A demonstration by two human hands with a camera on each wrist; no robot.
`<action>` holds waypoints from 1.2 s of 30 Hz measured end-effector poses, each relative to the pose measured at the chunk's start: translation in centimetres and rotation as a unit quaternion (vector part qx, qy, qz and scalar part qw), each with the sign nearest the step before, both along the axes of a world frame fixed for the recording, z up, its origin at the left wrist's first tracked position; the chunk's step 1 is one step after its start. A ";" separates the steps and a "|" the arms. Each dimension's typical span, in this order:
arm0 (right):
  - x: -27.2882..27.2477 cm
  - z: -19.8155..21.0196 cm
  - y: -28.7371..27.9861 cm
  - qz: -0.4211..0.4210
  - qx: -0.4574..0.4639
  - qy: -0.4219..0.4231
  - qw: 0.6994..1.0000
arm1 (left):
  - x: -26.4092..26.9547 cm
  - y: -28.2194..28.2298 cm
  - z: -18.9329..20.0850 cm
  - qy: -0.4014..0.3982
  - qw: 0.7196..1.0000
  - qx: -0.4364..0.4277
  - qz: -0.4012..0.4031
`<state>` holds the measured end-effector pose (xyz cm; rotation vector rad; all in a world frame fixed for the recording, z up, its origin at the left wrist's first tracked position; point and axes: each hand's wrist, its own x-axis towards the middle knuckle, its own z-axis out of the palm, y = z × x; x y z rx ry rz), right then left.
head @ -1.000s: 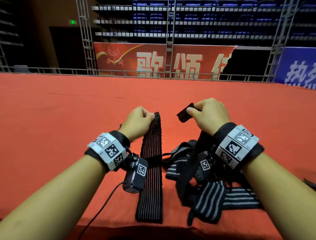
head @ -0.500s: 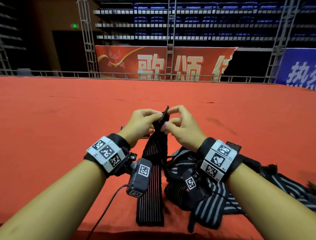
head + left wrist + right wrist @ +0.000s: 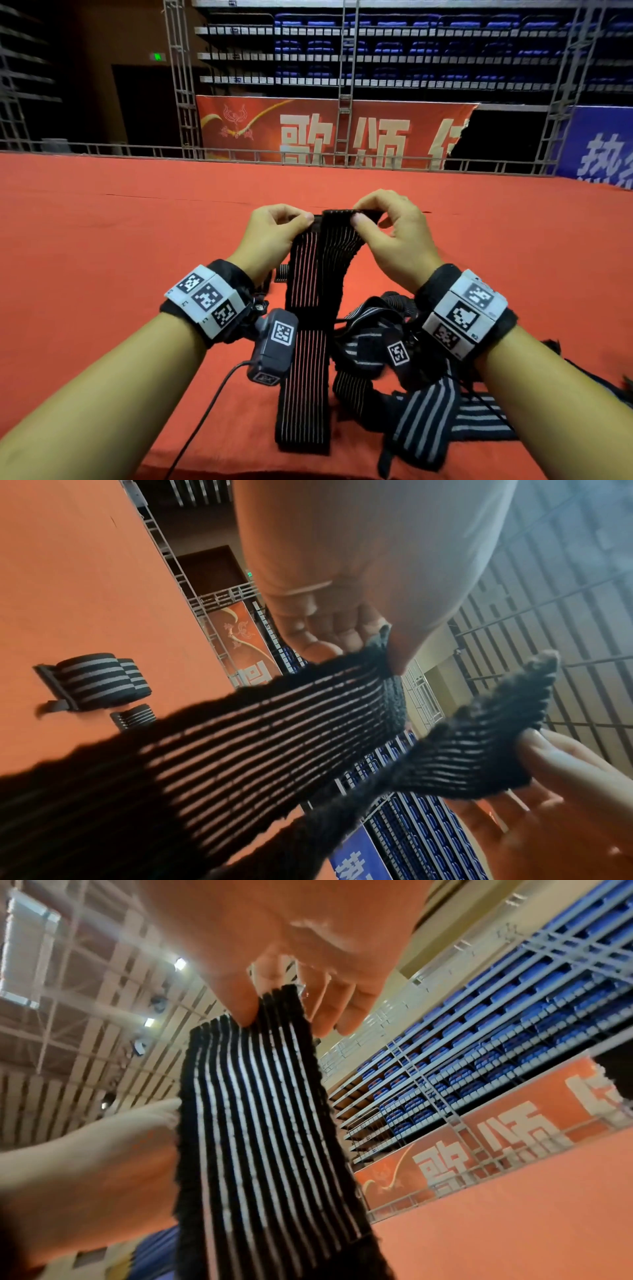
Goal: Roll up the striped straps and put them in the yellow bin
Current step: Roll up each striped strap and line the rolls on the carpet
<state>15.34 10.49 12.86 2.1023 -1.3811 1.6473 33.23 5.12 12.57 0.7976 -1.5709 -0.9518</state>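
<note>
A long black strap with thin pale stripes [image 3: 308, 308] rises from the red table's front edge to my two hands. My left hand [image 3: 301, 219] pinches its top left corner. At the top right, the strap's end is pinched between the thumb and fingers of my right hand [image 3: 361, 214]. The left wrist view has the strap [image 3: 274, 723] twisted between my left hand [image 3: 373, 647] and the right hand's fingers [image 3: 548, 750]. In the right wrist view the strap [image 3: 260, 1123] hangs from my right hand [image 3: 270, 1001]. No yellow bin is in view.
A tangle of loose striped straps [image 3: 421, 411] lies under my right wrist. Two rolled straps [image 3: 103, 680] sit on the red table [image 3: 102, 240] to the left. A cable [image 3: 205, 411] hangs from the left wrist camera. A metal railing [image 3: 137, 150] lines the far edge.
My hands were apart, the right holding one end. They came together at the strap's top, and now both hold that end spread wide.
</note>
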 end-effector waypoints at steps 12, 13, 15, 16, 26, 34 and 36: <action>2.3 0.6 -1.8 0.008 0.060 -0.122 0.991 | -0.9 1.9 1.4 0.093 0.991 0.048 -0.088; 2.4 0.8 -1.8 0.007 0.056 -0.129 0.990 | -0.9 2.0 1.4 0.088 0.991 0.035 -0.095; 2.7 1.3 -1.8 0.010 0.052 -0.143 0.988 | -1.1 2.0 1.2 0.071 0.993 -0.010 -0.094; 2.9 1.6 -1.8 0.012 0.050 -0.150 0.987 | -1.3 2.1 1.1 0.061 0.994 -0.034 -0.084; 2.7 1.4 -0.6 0.105 0.135 -0.224 0.960 | -2.1 1.4 4.1 0.087 0.992 -0.088 -0.033; -3.2 -8.7 1.2 -0.057 0.478 0.176 0.859 | -0.1 -1.5 4.8 0.001 0.990 -0.133 0.049; -3.5 -10.6 1.6 -0.085 0.479 0.252 0.836 | 0.0 -1.8 4.5 -0.009 0.987 -0.144 0.069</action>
